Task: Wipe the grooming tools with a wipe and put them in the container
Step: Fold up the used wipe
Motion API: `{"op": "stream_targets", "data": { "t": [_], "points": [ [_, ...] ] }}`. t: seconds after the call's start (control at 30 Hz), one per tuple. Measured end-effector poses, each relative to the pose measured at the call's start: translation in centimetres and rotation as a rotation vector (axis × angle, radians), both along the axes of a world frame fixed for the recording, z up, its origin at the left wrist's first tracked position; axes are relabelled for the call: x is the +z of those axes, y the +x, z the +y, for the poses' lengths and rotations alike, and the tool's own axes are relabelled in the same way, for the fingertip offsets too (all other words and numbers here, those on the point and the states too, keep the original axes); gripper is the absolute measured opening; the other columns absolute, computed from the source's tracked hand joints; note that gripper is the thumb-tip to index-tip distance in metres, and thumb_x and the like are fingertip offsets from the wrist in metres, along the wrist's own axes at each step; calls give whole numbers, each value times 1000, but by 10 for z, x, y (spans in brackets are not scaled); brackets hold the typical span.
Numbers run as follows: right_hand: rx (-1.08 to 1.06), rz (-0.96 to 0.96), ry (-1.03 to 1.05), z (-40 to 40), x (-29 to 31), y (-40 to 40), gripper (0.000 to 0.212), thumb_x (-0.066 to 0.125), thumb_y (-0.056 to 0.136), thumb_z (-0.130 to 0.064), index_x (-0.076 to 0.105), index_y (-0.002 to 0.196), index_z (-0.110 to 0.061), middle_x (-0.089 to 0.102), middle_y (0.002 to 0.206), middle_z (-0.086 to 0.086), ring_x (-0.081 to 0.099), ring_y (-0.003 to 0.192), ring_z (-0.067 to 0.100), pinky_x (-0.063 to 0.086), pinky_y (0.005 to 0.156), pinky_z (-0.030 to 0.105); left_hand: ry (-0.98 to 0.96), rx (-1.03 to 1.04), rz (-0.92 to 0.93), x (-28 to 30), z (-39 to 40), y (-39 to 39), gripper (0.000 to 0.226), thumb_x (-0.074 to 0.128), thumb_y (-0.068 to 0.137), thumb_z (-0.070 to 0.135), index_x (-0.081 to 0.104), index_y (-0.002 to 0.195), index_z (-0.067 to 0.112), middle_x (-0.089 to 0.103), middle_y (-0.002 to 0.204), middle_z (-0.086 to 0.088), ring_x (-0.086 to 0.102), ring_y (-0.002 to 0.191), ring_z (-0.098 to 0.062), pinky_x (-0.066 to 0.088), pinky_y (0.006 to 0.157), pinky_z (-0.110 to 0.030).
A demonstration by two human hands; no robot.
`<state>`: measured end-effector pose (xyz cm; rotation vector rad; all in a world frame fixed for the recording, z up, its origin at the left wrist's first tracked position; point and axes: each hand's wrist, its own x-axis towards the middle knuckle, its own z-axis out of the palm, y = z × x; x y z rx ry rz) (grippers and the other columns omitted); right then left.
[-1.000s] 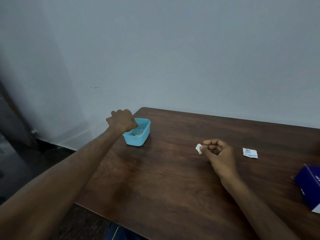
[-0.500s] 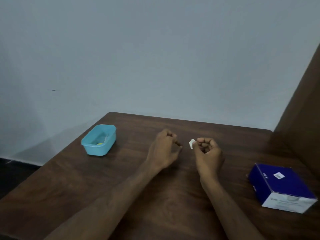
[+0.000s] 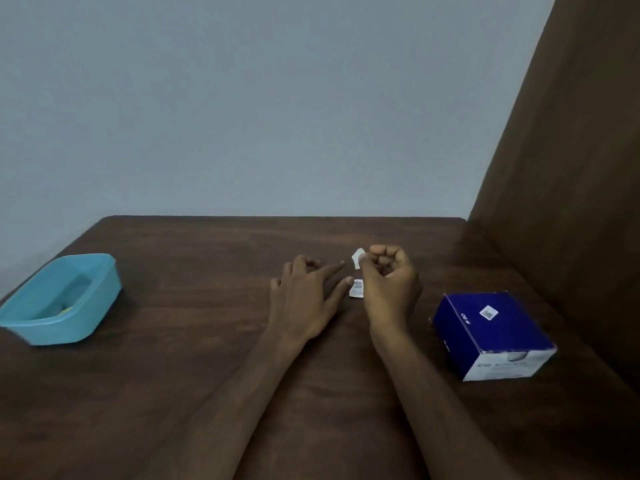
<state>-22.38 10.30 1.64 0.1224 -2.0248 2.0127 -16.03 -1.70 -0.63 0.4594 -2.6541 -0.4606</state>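
While curled, right hand pinches crumpled wipe.

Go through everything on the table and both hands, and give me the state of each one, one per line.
Left hand: open, fingers spread, reaching toward the sachet.
Right hand: fingers curled, pinching the wipe.
Wipe: small, folded, held above the table.
Sachet: lying flat on the table.
Blue container: uncovered, something yellow inside.
Blue box: closed.

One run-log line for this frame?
left hand: open, reaching for sachet | right hand: pinching wipe | container: table's left | blue box: right
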Motion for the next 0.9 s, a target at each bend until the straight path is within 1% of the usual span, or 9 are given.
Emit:
{"op": "stream_targets", "data": {
  "t": [0.1,0.2,0.3,0.4,0.6,0.7,0.77,0.8,0.9],
  "points": [
    [-64,-21,8,5,-3,-14,15,81,87,-16,72,93,-27,77,86,-12,71,78,2,56,71,23,-78,-8,-24,-3,13,-6,49,38,102,72,48,148,59,47,146,7,44,133,-20,39,101,-44],
    [-88,-36,15,7,-9,-22,15,80,87,-15,72,93,-27,77,87,-9,73,80,6,60,73,30,-123,-14,-44,-5,17,-8,47,41,101,71,54,144,56,47,146,7,42,133,-20,38,99,-43],
    [-77,-78,14,5,-14,-26,16,81,86,-15,72,91,-27,77,85,-10,73,79,8,58,71,29,-60,-15,-34,-4,13,-8,44,49,97,73,60,133,51,47,144,12,42,132,-18,37,100,-42],
    [-90,-109,-22,3,-15,-31,17,82,85,-14,71,90,-27,76,83,-10,72,78,7,54,69,24,-10,-23,-48,-3,11,-9,45,54,94,73,60,130,48,47,142,15,42,131,-17,36,101,-41],
    [-113,-157,-110,-1,-20,-36,22,81,85,-8,70,88,-27,77,84,-5,72,77,9,55,73,26,141,-47,-32,-2,6,-10,38,64,88,67,61,121,47,51,134,21,45,129,-13,30,100,-36],
    [-91,-127,-77,-3,-22,-32,20,80,85,-10,70,89,-26,76,83,-7,70,73,4,52,68,20,233,-58,39,0,4,-9,31,73,84,57,60,110,44,64,115,25,54,119,-4,32,98,-35],
    [-64,-105,-61,-4,-22,-30,19,80,85,-10,70,90,-26,76,83,-8,69,71,-1,50,66,16,329,-75,83,0,2,-6,29,78,84,51,59,103,41,70,97,28,61,100,11,36,101,-36],
    [-56,-97,-61,-4,-23,-29,19,80,85,-10,71,91,-26,76,83,-8,69,71,-2,51,66,16,377,-80,102,0,1,-6,29,80,84,49,59,102,41,71,91,29,63,91,14,39,102,-36],
    [-35,-87,-78,-2,-24,-30,19,81,85,-11,72,91,-26,77,83,-7,73,77,6,56,72,24,464,-77,169,0,0,-6,25,82,85,47,64,102,42,73,84,29,67,79,14,48,102,-38]
  ]
}}
